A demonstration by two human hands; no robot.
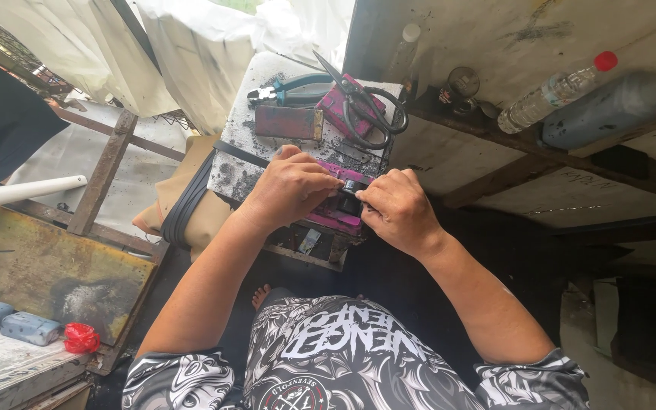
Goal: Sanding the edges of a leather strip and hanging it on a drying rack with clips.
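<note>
Setting: outdoor work nook, white tarp behind, grimy small counter (241,171) w/ soot-dark top, rusty frame to the left, wooden shelf to the right.

Items on counter, far end:
- pliers (286,92), teal handles, lying flat.
- scissors (362,102), black handles, resting across a magenta block (341,102).
- flat magenta-grey slab (288,122), just beside pliers.

Near edge:
- magenta block w/ black strap (347,199) laid over it, between both hands.
- left hand (290,190): grip clenched down on strap and block, fingers curled over top, pinning it.
- right hand (396,209): grip pinching the strap end at the block's right side, thumb and fingertips closed on it.

Off counter:
- black strips (187,201) draped over a tan cushion, left of counter.
- clear bottle w/ red cap (556,91) and grey bottle (605,110) on the shelf, lying on sides.
- white pipe (20,192), red bag (80,338), small blue packs far left.

Progress, as judged: strap piece is seated on block and being held or adjusted; no tool in hand, scissors and pliers untouched at far end. Whether strap is cut to length: can't tell, fingers hide it. More strips wait at left, so prob. early-to-mid in the batch.
</note>
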